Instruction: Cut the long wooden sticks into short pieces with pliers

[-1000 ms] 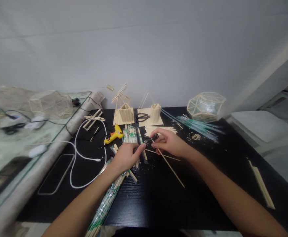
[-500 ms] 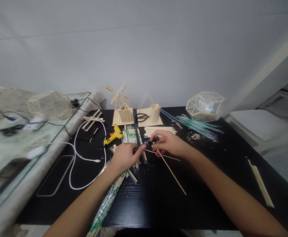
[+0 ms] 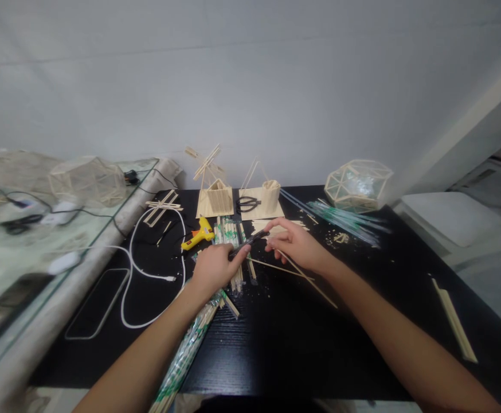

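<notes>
My left hand [image 3: 216,265] is closed around a dark, slim hand tool [image 3: 257,236] whose exact kind is hard to make out. The tool points up and to the right, toward my right hand [image 3: 296,245]. Between the fingers of that hand is a thin wooden stick [image 3: 314,287], slanting down to the right. My right index finger reaches to the far end of the tool. Another thin stick [image 3: 282,267] lies on the table below my hands. Behind them is a row of wooden sticks [image 3: 259,227], partly hidden by my right hand.
On the black table [image 3: 302,350] are a yellow glue gun [image 3: 199,234], wrapped stick bundles [image 3: 190,350], a white cable [image 3: 124,304] and black scissors [image 3: 247,203]. Two stick models [image 3: 218,198] stand at the back. A faceted stick frame [image 3: 357,183] and plastic sleeves [image 3: 347,221] are at right.
The stick in my right hand has swung up and to the right at its lower end. The dark tool now shows longer and slants upward between my hands.
</notes>
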Demonstrator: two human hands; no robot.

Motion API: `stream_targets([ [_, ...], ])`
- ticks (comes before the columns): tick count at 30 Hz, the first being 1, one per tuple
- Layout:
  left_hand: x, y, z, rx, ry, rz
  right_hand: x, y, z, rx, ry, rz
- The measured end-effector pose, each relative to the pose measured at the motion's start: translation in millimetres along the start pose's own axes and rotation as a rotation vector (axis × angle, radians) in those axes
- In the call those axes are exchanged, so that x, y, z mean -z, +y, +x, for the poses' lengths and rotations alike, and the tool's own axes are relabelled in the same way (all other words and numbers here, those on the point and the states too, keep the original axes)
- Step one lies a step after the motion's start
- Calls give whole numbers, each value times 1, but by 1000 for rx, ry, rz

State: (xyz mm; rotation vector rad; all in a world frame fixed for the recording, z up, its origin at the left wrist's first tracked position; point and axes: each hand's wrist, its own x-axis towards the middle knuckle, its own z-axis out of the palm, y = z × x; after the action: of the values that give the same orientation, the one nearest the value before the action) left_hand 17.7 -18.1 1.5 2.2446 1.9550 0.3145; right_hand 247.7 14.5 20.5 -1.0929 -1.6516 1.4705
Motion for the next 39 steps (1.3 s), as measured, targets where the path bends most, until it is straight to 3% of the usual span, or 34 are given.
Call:
stream_targets([
  [3,-3,-3,1,24,27,-35,3,-1,1,30,41,-8],
  [17,-7,-6,0,7,97,-230,-3,-7,-2,28,-57,103],
  [22,-8,-7,1,-51,81,-449,-5,-4,-1,-3,-40,206],
  [26,-10,-4,0,-55,-175,-944,-7,-6,-2,-9,61,309],
  [29,-10,0,-4,-14,-322,-1111,-9,-7,-2,5,158,364],
  [34,-6,3,-8,-47,-351,-1073,-11,-1,1,26,293,328],
  [39,-10,3,-5,14,-199,-1100,-1,3,-11,151,594,-18],
])
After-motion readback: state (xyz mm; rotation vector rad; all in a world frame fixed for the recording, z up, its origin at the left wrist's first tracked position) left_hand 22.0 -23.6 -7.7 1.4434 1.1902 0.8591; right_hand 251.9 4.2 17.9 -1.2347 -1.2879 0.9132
